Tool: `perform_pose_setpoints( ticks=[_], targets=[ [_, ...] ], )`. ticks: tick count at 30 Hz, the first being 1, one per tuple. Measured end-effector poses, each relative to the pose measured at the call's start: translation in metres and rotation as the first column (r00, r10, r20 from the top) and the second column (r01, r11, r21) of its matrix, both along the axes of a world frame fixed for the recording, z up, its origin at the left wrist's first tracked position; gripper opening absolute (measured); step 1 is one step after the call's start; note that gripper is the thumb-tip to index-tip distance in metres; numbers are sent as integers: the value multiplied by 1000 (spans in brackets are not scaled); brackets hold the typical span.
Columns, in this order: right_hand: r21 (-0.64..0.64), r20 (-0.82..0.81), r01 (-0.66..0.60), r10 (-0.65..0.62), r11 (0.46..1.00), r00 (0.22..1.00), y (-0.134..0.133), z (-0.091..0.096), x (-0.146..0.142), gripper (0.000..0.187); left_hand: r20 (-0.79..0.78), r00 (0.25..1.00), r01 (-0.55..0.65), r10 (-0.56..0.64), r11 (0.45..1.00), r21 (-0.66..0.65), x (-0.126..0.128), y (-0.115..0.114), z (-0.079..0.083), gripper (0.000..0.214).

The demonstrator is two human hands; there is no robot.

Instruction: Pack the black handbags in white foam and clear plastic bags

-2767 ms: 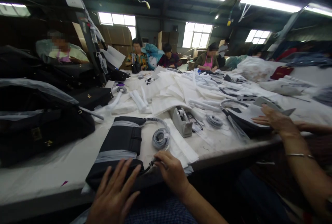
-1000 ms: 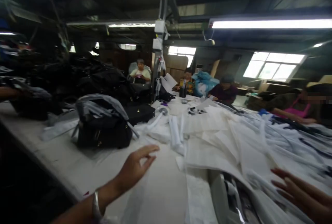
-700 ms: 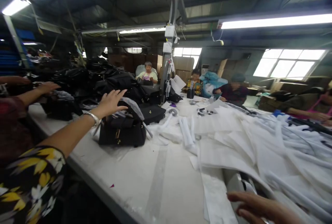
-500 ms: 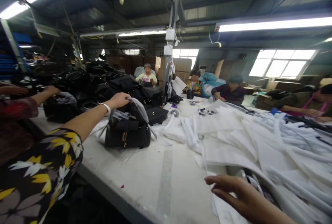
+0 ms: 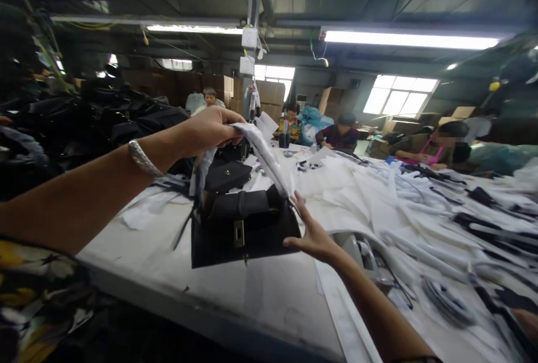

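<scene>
A black handbag with a gold clasp on its front hangs just over the near part of the table. My left hand is closed on the top of its handle, which is wrapped in white padding. At the bag's right side is my right hand, fingers spread, the thumb overlapping the front panel. Whether it presses on the bag I cannot tell. Behind it lies another black bag with a small gold fitting.
Black bags are heaped at the left. White sheets and padding strips cover the table's right side, with a grey coil nearer. A metal post stands at the far side. Several people sit around the table.
My left hand has lifted the handbag by its handle and brought it nearer. My right hand has moved from the white sheets to the bag's right side. The view has turned right.
</scene>
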State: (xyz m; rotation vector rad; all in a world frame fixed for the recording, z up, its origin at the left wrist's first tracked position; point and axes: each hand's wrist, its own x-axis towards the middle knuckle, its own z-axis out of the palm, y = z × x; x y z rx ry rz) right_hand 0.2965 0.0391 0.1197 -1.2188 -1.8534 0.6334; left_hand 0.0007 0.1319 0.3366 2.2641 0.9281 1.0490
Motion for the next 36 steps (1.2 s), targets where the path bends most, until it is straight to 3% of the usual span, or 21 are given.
perform_pose_setpoints(
  ticks=[2, 4, 6, 9, 12, 15, 17, 19, 21, 24, 27, 29, 32, 34, 36],
  targets=[
    [-50, -100, 24, -29, 998, 995, -15, -9, 2, 121, 64, 995, 84, -77, 990, -116, 18, -4, -9, 20],
    [-101, -159, 90, -105, 991, 982, -37, -18, 1, 110, 60, 993, 110, -100, 974, -200, 38, 1, -29, 21],
    [-178, -201, 130, -165, 975, 965, -60, -28, -3, 94, 6, 996, 90, -91, 963, -253, 59, 14, -59, 24],
    [-354, -297, 78, -191, 932, 936, -85, -48, -6, 71, -104, 991, 58, -90, 959, -279, 83, 37, -111, 31],
    [-491, -325, 76, -263, 868, 909, -93, -74, 5, 66, -214, 971, 50, -105, 967, -250, 87, 47, -156, 52],
    [-528, -150, 275, -407, 803, 901, -94, -96, 23, 68, -285, 948, 83, -140, 976, -200, 71, 29, -187, 63],
    [-391, 14, 431, -463, 813, 886, -100, -96, 30, 66, -331, 919, 148, -215, 965, -215, 51, -1, -203, 54],
    [-158, 159, 443, -420, 883, 894, -109, -84, 29, 60, -375, 877, 218, -300, 945, -244, 30, -40, -221, 47],
    [4, 320, 288, -275, 958, 907, -119, -67, 18, 58, -478, 790, 312, -384, 923, -226, 11, -78, -241, 54],
    [-12, 537, 2, 4, 1000, 843, -127, -50, -5, 79, -649, 695, 352, -309, 934, -68, -5, -118, -273, 98],
    [-31, 658, -93, 91, 995, 748, -130, -59, -22, 90, -708, 679, 334, -194, 941, 63, -11, -137, -302, 108],
    [63, 703, -123, 44, 990, 710, -136, -75, -28, 75, -723, 682, 331, -113, 929, 167, -15, -147, -319, 103],
    [332, 731, -188, -126, 924, 671, -153, -101, -32, 44, -700, 713, 360, 45, 833, 421, -26, -165, -343, 81],
    [462, 716, -220, -216, 859, 664, -165, -113, -33, 38, -653, 750, 369, 107, 751, 547, -32, -178, -355, 68],
    [502, 700, -221, -242, 836, 672, -174, -122, -34, 34, -612, 783, 345, 110, 742, 575, -36, -189, -363, 57]
  ],
)
